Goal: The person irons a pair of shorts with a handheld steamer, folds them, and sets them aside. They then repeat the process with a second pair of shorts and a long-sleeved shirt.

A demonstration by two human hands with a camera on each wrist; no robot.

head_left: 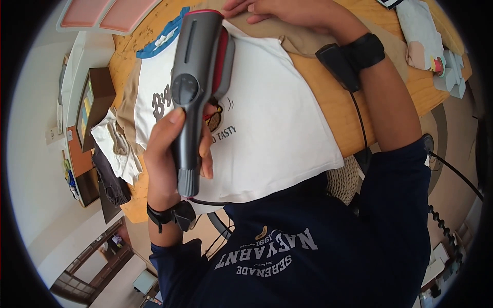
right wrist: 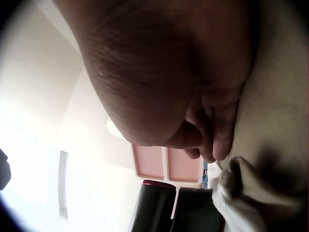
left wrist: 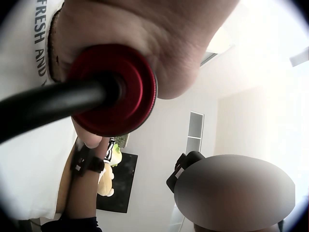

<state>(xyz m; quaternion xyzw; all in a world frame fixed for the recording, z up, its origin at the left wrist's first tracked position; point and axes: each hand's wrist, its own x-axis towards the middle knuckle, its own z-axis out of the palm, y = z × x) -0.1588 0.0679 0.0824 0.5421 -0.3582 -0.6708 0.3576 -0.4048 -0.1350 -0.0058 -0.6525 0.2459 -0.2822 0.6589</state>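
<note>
My left hand (head_left: 162,154) grips the handle of a grey and red handheld steamer (head_left: 197,56), held over a white shirt (head_left: 272,113) with printed lettering, a blue collar and tan sleeves. In the left wrist view, the hand (left wrist: 140,34) wraps the handle above its red end ring (left wrist: 140,96), where a black cord comes out. My right hand (head_left: 282,11) rests on the tan sleeve (head_left: 308,41) at the far side, beyond the steamer. In the right wrist view, the hand (right wrist: 159,72) has loosely bent fingers against the tan cloth (right wrist: 285,116); the steamer (right wrist: 157,208) is nearby.
The shirt lies on a wooden table (head_left: 354,143). A pink tray (head_left: 82,13) stands at the far left, with white (head_left: 110,141) and dark garments (head_left: 109,177) along the left edge. Folded clothes (head_left: 418,36) and a light grey object (head_left: 452,74) are at the right.
</note>
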